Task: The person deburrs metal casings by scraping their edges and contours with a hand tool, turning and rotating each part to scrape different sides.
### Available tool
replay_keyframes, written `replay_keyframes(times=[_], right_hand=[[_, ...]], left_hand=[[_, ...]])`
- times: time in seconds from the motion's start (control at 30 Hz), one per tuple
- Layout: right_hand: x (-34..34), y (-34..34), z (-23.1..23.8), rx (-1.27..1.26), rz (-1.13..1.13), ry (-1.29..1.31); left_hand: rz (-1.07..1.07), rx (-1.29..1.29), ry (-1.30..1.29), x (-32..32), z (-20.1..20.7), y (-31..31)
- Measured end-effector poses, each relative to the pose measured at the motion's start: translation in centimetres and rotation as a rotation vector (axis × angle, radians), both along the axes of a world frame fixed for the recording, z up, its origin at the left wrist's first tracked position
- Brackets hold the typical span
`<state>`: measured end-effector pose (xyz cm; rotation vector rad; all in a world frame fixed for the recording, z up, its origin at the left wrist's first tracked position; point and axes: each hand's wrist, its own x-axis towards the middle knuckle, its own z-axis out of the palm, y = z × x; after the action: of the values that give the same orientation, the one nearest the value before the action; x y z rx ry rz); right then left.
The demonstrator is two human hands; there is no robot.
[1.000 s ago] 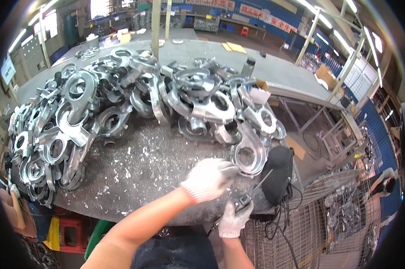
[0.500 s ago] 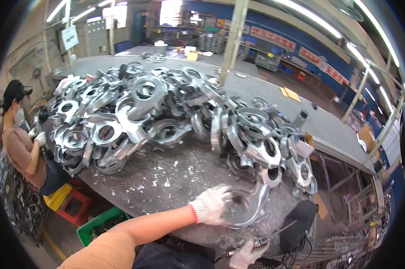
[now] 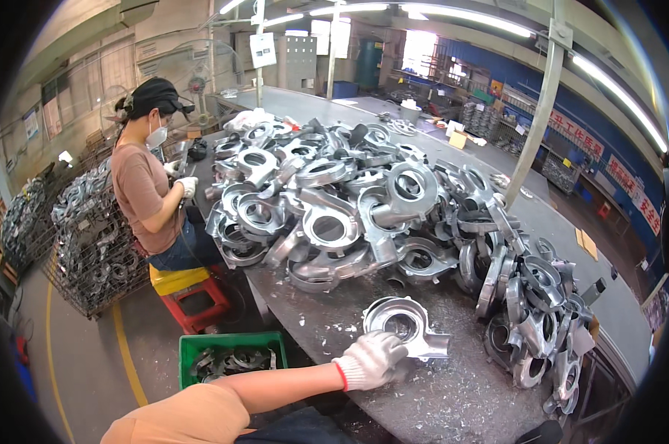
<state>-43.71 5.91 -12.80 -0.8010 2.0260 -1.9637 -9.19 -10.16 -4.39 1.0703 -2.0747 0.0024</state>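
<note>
My left hand (image 3: 371,360), in a white knit glove with a red cuff, reaches in from the lower edge. Its fingers are closed on the near rim of a silvery metal blower housing (image 3: 417,328), a ring-shaped casting with a short spout pointing right. The housing lies at the front of the dark worktable (image 3: 453,396), and the fingertips' exact hold is partly hidden. Behind it rises a large heap of similar castings (image 3: 327,222), with more piled to the right (image 3: 538,325). My right hand is out of view.
At the left, a person (image 3: 145,177) sits on a yellow-topped red stool (image 3: 201,303) at the table. A green crate (image 3: 231,340) with metal pieces stands on the floor by my arm. Wire cages (image 3: 97,244) of castings stand behind. A post (image 3: 538,111) rises beyond the heap.
My view has swung left, and my left hand has brought the housing from the right onto the table's front middle, its spout now pointing right. My right hand and the tool it held have left view.
</note>
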Motion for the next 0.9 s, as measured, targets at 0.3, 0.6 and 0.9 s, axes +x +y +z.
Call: replay_keyframes(times=[0.3, 0.6, 0.9], right_hand=[[-1.4, -0.4, -1.6, 0.048, -0.059, 0.192], [1.5, 2.0, -1.0, -0.085, 0.128, 0.832], [5.0, 3.8, 2.4, 0.138, 0.169, 0.473]], left_hand=[[0.061, 0.021, 0.163, 1.7, -0.7, -2.4], [-0.526, -0.021, 0.203, -0.7, 1.7, 7.1], [-0.482, 0.183, -0.07, 0.4, -2.1, 7.2]])
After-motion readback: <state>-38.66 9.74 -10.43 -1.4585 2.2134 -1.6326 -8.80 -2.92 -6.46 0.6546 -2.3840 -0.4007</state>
